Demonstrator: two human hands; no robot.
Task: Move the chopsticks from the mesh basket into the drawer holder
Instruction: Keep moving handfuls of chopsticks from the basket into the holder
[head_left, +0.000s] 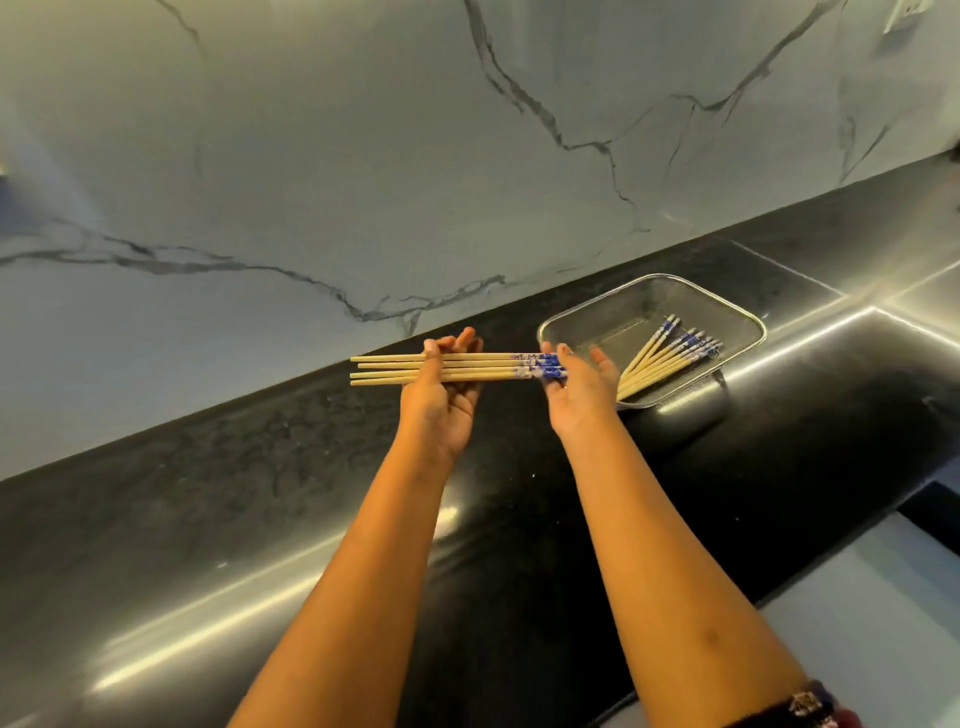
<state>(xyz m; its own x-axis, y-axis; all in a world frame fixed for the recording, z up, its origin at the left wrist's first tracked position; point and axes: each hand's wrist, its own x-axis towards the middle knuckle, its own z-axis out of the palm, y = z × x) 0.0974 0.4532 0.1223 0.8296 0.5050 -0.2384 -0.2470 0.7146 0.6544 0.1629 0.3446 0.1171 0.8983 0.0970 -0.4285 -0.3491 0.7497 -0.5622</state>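
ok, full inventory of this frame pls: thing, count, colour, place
held chopsticks: four, pale wood with blue-patterned ends, level above the countertop, across both hands
basket chopsticks: roughly seven or eight, same wood and blue ends, fanned in the right part of the mesh basket, tips over its near rim
mesh basket: one, silver metal, on the countertop at right
countertop: one, glossy black, running diagonally
backsplash: one, white marble with grey veins, behind the countertop
wall outlet: one, white, top right, partly cut off
bracelet: one, dark beaded, on the right wrist
left hand: one, gripping the held chopsticks mid-length
right hand: one, open palm at their blue ends
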